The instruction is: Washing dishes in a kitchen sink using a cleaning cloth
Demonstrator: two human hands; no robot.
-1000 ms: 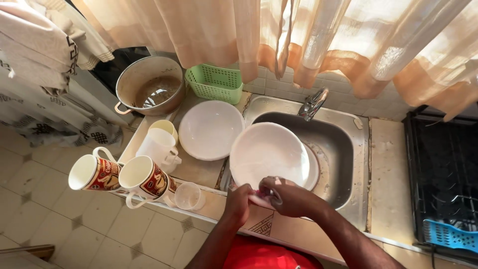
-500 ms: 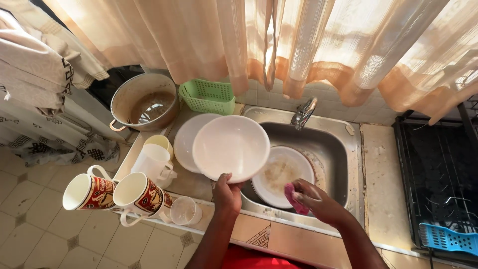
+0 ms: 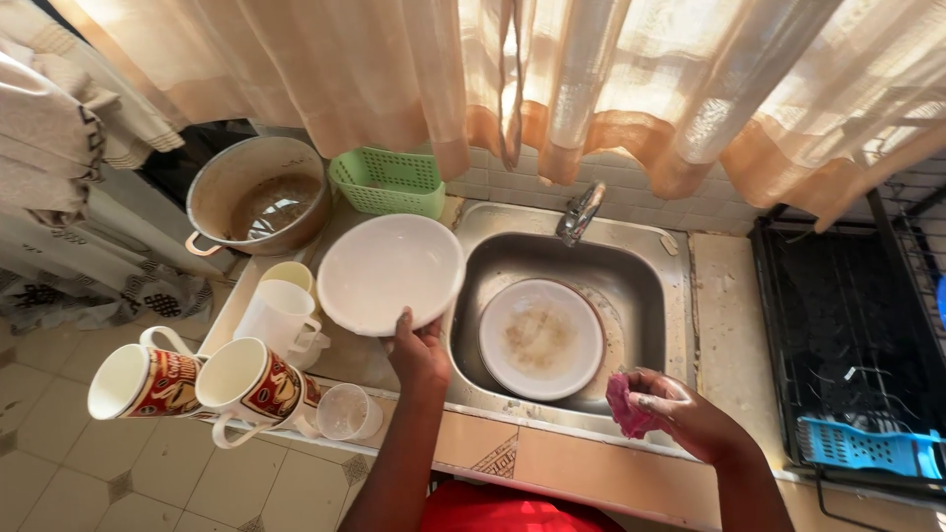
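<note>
– What sits on the worktop [image 3: 374, 365] left of the sink [image 3: 645, 286]?

– A big metal pot [image 3: 258, 197] and a green basket [image 3: 387, 182] at the back edge. Two white jugs [image 3: 281, 310] mid-way, two patterned mugs [image 3: 197, 379] and a clear cup [image 3: 347, 412] along the front edge.

– And in the sink?

– One dirty white plate [image 3: 540, 338].

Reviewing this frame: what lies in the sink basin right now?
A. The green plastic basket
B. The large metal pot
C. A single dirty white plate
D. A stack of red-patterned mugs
C: a dirty white plate with brownish residue lies flat in the sink, while the left hand holds a clean white plate over the counter and the right hand grips a pink cloth.
</note>
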